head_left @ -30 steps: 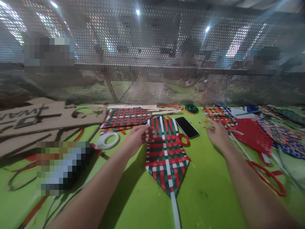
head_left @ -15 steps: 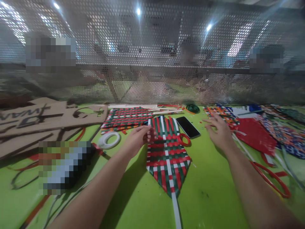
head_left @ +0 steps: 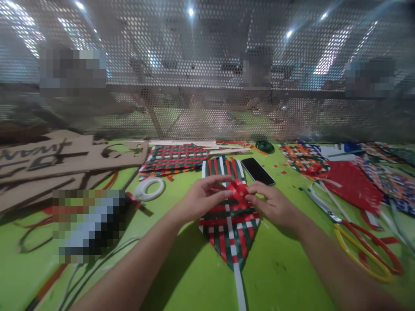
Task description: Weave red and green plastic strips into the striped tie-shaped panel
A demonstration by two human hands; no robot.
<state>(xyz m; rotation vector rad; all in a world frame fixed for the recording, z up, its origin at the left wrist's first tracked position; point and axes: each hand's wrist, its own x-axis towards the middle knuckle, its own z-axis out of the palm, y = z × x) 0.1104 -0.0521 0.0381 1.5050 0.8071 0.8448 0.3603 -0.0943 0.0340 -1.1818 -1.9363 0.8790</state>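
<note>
Woven from red, green and white strips, a pointed piece (head_left: pixel 231 216) lies on the table with one white strip trailing from its tip. Over its upper middle is a looped, shiny red ribbon (head_left: pixel 238 190). My right hand (head_left: pixel 275 207) pinches the ribbon's right side between thumb and fingertips. On the other side, my left hand (head_left: pixel 201 198) is open, thumb and fingers apart, their tips close to the ribbon. Whether they touch it I cannot tell.
A phone (head_left: pixel 257 171) lies behind my right hand, scissors (head_left: pixel 333 216) to its right. On the left are a white tape roll (head_left: pixel 149 188) and cut cardboard (head_left: pixel 74 157). More woven pieces (head_left: pixel 175 158) lie behind. A perforated metal screen (head_left: pixel 201 112) stands across the back.
My right hand has come left from beside the phone onto the red ribbon. The ribbon has shifted from the weave's right edge to its middle. My left hand has moved right and its fingers have spread.
</note>
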